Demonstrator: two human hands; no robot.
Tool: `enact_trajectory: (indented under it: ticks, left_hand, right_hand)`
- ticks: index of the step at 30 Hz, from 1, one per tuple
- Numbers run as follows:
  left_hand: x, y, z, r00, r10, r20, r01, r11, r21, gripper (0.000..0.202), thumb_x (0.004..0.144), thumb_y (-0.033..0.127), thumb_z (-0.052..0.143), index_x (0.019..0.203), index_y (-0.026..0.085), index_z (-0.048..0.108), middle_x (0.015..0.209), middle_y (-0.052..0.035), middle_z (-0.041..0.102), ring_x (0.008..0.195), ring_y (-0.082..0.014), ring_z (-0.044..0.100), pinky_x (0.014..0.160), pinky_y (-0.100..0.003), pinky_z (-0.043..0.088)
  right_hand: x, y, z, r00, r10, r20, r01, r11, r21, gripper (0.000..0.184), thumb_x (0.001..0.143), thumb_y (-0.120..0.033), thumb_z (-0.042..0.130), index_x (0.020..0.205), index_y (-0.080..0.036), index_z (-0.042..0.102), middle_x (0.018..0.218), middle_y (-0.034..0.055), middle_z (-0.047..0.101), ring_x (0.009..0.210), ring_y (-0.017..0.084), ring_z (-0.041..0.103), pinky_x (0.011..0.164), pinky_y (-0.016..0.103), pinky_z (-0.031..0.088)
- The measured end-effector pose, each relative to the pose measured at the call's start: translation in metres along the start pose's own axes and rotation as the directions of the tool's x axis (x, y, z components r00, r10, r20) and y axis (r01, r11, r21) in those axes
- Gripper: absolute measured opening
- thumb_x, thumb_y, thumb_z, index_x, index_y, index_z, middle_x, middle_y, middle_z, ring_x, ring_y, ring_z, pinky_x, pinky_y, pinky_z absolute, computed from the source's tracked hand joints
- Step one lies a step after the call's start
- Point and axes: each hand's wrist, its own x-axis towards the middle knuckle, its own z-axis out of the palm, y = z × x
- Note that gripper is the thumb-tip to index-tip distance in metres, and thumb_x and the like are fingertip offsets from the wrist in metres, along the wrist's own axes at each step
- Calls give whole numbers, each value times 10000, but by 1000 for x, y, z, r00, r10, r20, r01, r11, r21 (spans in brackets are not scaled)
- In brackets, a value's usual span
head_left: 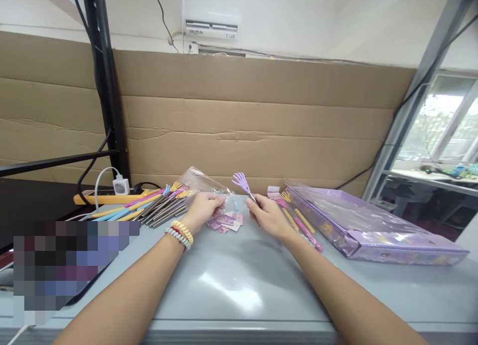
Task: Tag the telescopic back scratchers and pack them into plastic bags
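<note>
Between the thumb and fingers of my right hand (268, 214) is a back scratcher with a small purple hand-shaped head (242, 181), pointing up and to the left. My left hand (204, 211) is closed on a clear plastic bag (199, 181), which spreads out behind it. Below and between the hands lie several small pink printed cards (229, 220). A pile of back scratchers (164, 210) with metal rods and coloured handles lies left of my left hand. Under and beside my right wrist are several more back scratchers (304, 228), with yellow and pink handles.
A purple printed box (373, 225) under clear plastic stands at the right. At the back left are a white charger (121, 184) and cables. A blurred-out object (70, 265) lies front left. Cardboard (254, 121) walls off the back of the grey table (239, 275).
</note>
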Motion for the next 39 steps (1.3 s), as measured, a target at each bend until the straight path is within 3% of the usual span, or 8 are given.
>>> enact_trajectory:
  ticks: [3, 7, 11, 16, 21, 29, 35, 39]
  left_hand:
    - [4, 0, -9, 997, 16, -74, -22, 996, -82, 339, 616, 445, 650, 555, 125, 558, 539, -10, 541, 461, -87, 469, 452, -224, 372]
    - [3, 4, -11, 992, 8, -128, -33, 980, -197, 359, 589, 465, 674, 591, 123, 565, 595, -16, 567, 478, -83, 478, 476, -232, 386]
    - [0, 10, -11, 994, 2, -112, -34, 957, -287, 370, 568, 462, 699, 621, 120, 570, 611, -9, 566, 483, -74, 477, 464, -216, 369]
    - [-2, 15, -13, 996, 22, -83, -51, 932, -359, 392, 603, 502, 666, 629, 132, 543, 621, -3, 562, 484, -75, 494, 447, -202, 356]
    - [-2, 14, -12, 997, 6, -80, -33, 942, -335, 375, 595, 471, 686, 636, 137, 522, 603, 21, 506, 487, -84, 503, 440, -203, 356]
    - [-3, 11, -8, 999, 37, -21, -41, 965, -259, 363, 635, 470, 660, 683, 117, 589, 693, -25, 568, 515, -84, 508, 438, -206, 370]
    - [-5, 10, -5, 997, 21, 76, -3, 972, -234, 373, 651, 488, 648, 699, 126, 571, 638, -18, 554, 519, -103, 521, 396, -196, 331]
    - [-6, 9, -2, 992, 29, 124, 0, 973, -232, 357, 651, 475, 657, 703, 131, 577, 633, -18, 574, 538, -119, 543, 428, -210, 371]
  right_hand:
    - [-2, -5, -8, 999, -43, 23, 45, 993, -110, 416, 874, -467, 314, 582, -187, 410, 516, -21, 463, 480, 99, 409, 483, 223, 307]
    - [-3, -8, -13, 990, -73, 123, 98, 973, -207, 415, 874, -443, 316, 559, -186, 400, 529, -20, 454, 513, 107, 412, 509, 229, 296]
    - [-2, -3, -13, 974, -78, 211, 139, 945, -295, 397, 867, -429, 335, 560, -183, 390, 523, -29, 433, 507, 104, 382, 502, 236, 258]
    - [-2, -1, -14, 977, -62, 205, 122, 948, -295, 411, 878, -448, 302, 580, -182, 400, 549, -23, 449, 520, 107, 384, 505, 243, 247]
    - [-3, -3, -14, 967, -83, 241, 142, 962, -235, 413, 879, -448, 308, 578, -183, 409, 541, -24, 441, 516, 107, 378, 507, 242, 263]
    - [-4, -2, -12, 959, -90, 268, 149, 966, -211, 408, 886, -426, 319, 595, -176, 461, 547, -25, 460, 523, 103, 398, 515, 233, 284]
    - [-4, 1, -9, 952, -99, 291, 159, 969, -190, 411, 891, -426, 318, 638, -172, 519, 577, -21, 495, 543, 105, 422, 529, 228, 303]
    - [-3, 2, -9, 954, -103, 280, 161, 969, -190, 417, 888, -432, 325, 667, -170, 562, 581, -18, 508, 543, 108, 427, 525, 228, 304]
